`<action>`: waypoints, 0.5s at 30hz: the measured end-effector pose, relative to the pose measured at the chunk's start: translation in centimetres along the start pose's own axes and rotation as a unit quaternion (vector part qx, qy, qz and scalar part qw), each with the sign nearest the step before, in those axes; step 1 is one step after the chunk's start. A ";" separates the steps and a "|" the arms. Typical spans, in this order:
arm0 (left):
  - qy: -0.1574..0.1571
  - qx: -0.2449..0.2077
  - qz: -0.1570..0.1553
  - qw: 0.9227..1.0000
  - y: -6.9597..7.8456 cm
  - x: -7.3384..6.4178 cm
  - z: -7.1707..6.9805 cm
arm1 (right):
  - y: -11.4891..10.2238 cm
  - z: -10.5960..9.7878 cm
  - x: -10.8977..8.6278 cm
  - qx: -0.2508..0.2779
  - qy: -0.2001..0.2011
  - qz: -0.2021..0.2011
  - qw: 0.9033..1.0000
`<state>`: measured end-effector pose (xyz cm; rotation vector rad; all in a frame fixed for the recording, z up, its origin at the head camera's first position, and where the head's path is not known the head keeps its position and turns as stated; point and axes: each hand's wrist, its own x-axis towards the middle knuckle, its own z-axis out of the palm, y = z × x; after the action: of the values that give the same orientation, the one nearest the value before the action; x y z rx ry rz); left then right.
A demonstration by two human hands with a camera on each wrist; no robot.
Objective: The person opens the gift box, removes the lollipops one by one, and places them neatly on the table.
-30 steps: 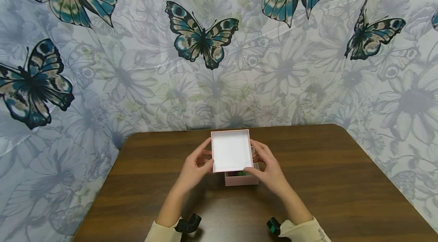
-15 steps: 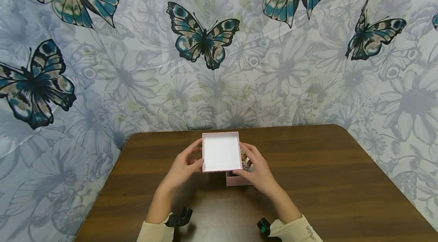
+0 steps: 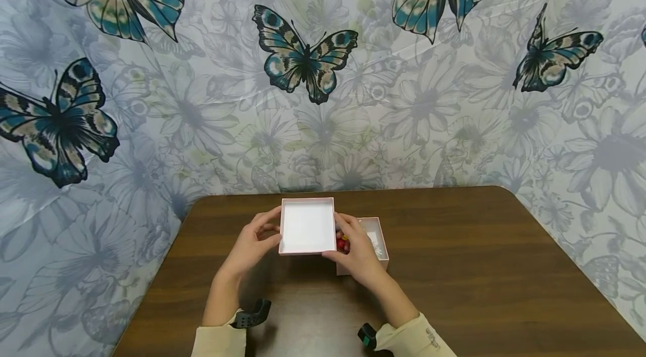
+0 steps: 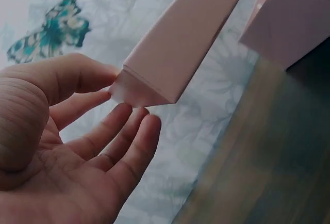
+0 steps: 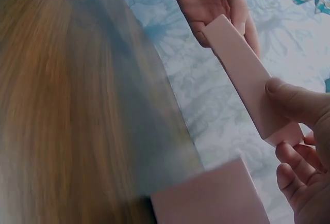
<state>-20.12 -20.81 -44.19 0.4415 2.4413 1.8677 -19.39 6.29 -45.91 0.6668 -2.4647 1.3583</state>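
Observation:
A square pink box lid (image 3: pixel 307 226) with a white inside is held up above the table, its hollow side toward the head camera. My left hand (image 3: pixel 247 247) pinches its left side between thumb and fingers. On the opposite side my right hand (image 3: pixel 357 250) grips it, thumb on the near edge and fingers curled at the end, as the right wrist view shows. The pink box (image 5: pixel 211 198) stands on the table beneath and right of the lid, open at the top. Inside show a small red thing (image 3: pixel 341 245) and some whitish, crinkled stuff (image 3: pixel 374 238); my right hand covers part of it.
The brown wooden table (image 3: pixel 479 267) has rounded far corners. Right behind it hangs a floral cloth (image 3: pixel 424 121) printed with large butterflies. Each wrist carries a black strapped device, one on the left (image 3: pixel 252 314) and one on the right (image 3: pixel 367 336).
Both hands have moved left with the lid, away from over the box. More of the box and its contents now show on the right.

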 end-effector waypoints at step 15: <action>0.016 -0.011 -0.053 0.998 -2.8 -1.3 -3.6 | -2.2 4.6 0.6 0.015 -0.038 0.029 0.999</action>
<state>-20.21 -25.21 -46.06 0.2771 2.4082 1.8716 -18.82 1.19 -46.51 0.6714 -2.5461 1.4177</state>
